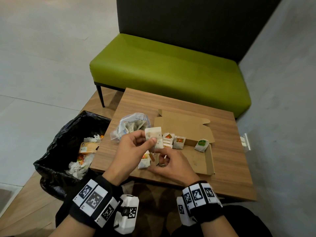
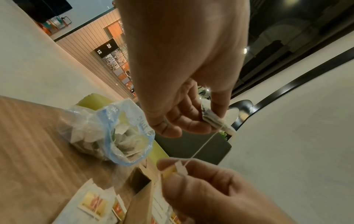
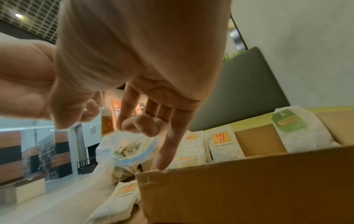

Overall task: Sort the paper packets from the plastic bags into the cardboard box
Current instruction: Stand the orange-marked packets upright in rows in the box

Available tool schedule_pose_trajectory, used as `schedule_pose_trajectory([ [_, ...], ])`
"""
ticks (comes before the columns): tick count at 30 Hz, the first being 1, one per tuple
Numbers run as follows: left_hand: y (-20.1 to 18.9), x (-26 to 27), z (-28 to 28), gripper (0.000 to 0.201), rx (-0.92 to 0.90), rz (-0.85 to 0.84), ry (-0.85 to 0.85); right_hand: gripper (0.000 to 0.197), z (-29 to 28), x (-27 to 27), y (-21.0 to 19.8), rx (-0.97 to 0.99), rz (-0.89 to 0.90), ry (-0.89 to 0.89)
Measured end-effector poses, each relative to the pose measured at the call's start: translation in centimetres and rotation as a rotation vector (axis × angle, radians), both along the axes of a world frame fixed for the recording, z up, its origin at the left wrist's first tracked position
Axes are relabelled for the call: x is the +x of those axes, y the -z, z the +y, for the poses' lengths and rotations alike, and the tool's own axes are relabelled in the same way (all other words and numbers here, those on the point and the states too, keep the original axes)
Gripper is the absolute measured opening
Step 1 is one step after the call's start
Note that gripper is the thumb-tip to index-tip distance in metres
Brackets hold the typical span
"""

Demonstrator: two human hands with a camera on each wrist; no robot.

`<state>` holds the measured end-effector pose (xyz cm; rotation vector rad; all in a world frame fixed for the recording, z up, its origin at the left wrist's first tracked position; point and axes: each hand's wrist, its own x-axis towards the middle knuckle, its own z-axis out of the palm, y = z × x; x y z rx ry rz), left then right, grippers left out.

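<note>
Centre of the head view: the left hand (image 1: 132, 147) pinches a white, speckled paper tea packet (image 1: 154, 136) between thumb and fingers, raised above the brown wooden table (image 1: 227, 161). The left wrist view shows a thin white string (image 2: 203, 146) running taut from this packet down to a small orange-and-white paper tag (image 2: 173, 169), which the right hand (image 1: 171, 164) grips between thumb and forefinger, its other fingers loosely curled. Right of centre lies the shallow, open brown cardboard box (image 1: 209, 161), its lid folded back. Inside, along the far wall, stand white packets with orange labels (image 1: 168, 140) and, apart to the right, one white packet with a green label (image 1: 202, 144). A crumpled clear plastic bag with a blue seal (image 1: 130, 125), holding more packets, lies on the table just left of the box. Lower left of the frame: a bin lined with a black plastic sack (image 1: 56, 151), containing wrappers. Above: a green upholstered bench (image 1: 162, 69).
</note>
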<state>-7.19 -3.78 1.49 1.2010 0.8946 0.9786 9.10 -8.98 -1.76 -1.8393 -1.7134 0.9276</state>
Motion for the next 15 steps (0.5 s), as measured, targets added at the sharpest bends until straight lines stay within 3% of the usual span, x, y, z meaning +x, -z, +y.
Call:
schedule_pose_trajectory([
  [2,-0.2,0.1,-0.1,0.010,-0.006,-0.004,0.003,0.043,0.2,-0.3,0.0,0.064,-0.069,0.014],
  [6,-0.4,0.0,-0.3,0.008,-0.007,0.008,0.017,0.021,0.3,-0.5,0.4,0.115,0.012,0.062],
  [13,0.0,0.1,-0.9,0.010,-0.010,0.104,0.110,0.030,0.6,0.9,-0.1,0.113,-0.052,0.094],
  [15,0.3,0.3,-1.4,0.011,-0.021,0.144,0.120,0.024,0.8,1.5,-0.4,0.149,-0.075,0.142],
])
